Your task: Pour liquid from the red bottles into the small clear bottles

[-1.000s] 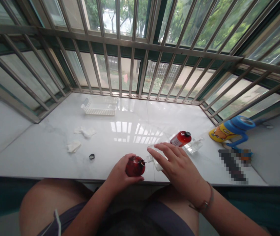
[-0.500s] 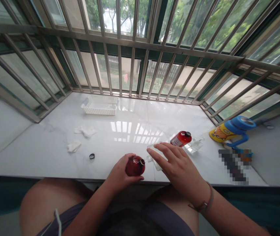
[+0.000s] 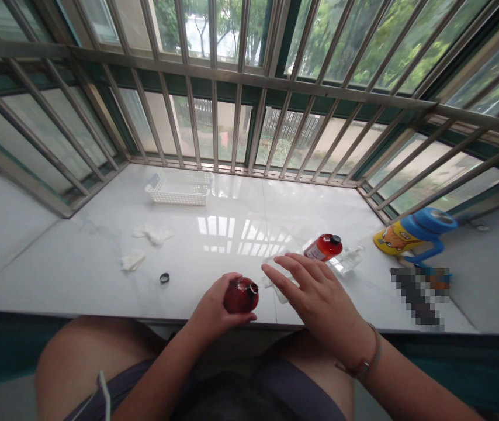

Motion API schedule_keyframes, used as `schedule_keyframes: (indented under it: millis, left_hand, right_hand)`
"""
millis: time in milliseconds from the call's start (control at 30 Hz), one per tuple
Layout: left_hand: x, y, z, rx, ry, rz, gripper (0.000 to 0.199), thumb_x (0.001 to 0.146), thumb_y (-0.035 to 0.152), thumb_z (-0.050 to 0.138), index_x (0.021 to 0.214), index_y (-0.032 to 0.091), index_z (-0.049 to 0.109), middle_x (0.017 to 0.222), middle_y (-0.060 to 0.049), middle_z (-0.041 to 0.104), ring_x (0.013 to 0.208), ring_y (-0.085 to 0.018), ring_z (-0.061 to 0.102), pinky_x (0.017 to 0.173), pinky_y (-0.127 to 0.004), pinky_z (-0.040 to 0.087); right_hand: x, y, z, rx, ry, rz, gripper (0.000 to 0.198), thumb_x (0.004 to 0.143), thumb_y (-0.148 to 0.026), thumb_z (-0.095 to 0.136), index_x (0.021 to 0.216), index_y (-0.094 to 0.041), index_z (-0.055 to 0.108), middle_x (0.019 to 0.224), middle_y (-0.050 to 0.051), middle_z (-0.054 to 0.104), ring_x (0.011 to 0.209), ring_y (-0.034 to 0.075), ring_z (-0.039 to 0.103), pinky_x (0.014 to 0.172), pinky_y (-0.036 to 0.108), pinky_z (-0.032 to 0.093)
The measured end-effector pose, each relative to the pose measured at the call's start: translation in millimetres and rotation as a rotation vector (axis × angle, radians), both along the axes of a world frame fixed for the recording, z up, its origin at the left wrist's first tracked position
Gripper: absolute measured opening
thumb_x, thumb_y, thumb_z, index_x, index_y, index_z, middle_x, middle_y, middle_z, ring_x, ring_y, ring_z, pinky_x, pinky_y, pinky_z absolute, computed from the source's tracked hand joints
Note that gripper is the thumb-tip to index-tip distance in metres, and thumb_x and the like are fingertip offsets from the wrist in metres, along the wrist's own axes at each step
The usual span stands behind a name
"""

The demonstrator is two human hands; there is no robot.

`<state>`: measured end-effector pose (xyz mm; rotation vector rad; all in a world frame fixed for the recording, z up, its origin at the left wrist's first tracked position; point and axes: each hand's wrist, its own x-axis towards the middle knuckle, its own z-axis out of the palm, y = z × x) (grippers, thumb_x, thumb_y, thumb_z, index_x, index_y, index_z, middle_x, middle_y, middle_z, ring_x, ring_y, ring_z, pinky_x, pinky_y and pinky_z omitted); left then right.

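Left hand (image 3: pixel 214 310) wrapped around red bottle (image 3: pixel 241 295) at near worktop (image 3: pixel 78 275) edge, neck tipped right. Right hand (image 3: pixel 319 298) spread over clear bottle (image 3: pixel 278 286), perhaps steadying it. Seemingly mid-pour; next calls for aligned mouths. Farther: cap (image 3: pixel 164 278), second red bottle (image 3: pixel 323 247).

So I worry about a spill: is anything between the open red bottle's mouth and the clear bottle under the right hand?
Nothing visible. The red bottle in the left hand points its mouth at the clear bottle under the right hand, with only bare sill between.
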<state>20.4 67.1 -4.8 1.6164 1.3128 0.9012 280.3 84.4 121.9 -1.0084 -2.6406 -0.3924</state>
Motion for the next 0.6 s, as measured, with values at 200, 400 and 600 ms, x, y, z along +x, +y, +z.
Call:
schedule_keyframes:
  millis: [200, 400, 600]
  left_hand:
    - [0.3, 0.4, 1.7, -0.01, -0.009, -0.005, 0.082, 0.067, 0.041, 0.1, 0.136, 0.029, 0.056, 0.14, -0.01, 0.069, 0.127, -0.034, 0.068, 0.113, -0.052, 0.053]
    - [0.4, 0.8, 1.0, -0.005, -0.007, -0.011, 0.083, 0.068, 0.042, 0.1, 0.137, 0.029, 0.056, 0.14, -0.01, 0.068, 0.128, -0.034, 0.067, 0.113, -0.052, 0.053]
    - [0.9, 0.1, 2.3, 0.0, -0.012, -0.009, 0.082, 0.068, 0.044, 0.1, 0.136, 0.029, 0.057, 0.139, -0.01, 0.069, 0.127, -0.034, 0.068, 0.112, -0.051, 0.054]
  right_hand:
    - [-0.6, 0.7, 0.9, 0.015, -0.02, 0.008, 0.057, 0.102, -0.008, 0.06, 0.156, -0.024, 0.055, 0.146, 0.012, 0.067, 0.137, 0.033, 0.055, 0.105, 0.048, 0.043]
    - [-1.7, 1.3, 3.5, 0.02, -0.025, 0.019, 0.056, 0.102, -0.009, 0.061, 0.156, -0.024, 0.056, 0.146, 0.011, 0.067, 0.137, 0.032, 0.055, 0.106, 0.048, 0.043]
    - [-3.1, 0.7, 6.3, 0.04, -0.042, 0.026, 0.055, 0.102, -0.01, 0.061, 0.155, -0.025, 0.057, 0.146, 0.012, 0.067, 0.137, 0.032, 0.057, 0.106, 0.048, 0.045]
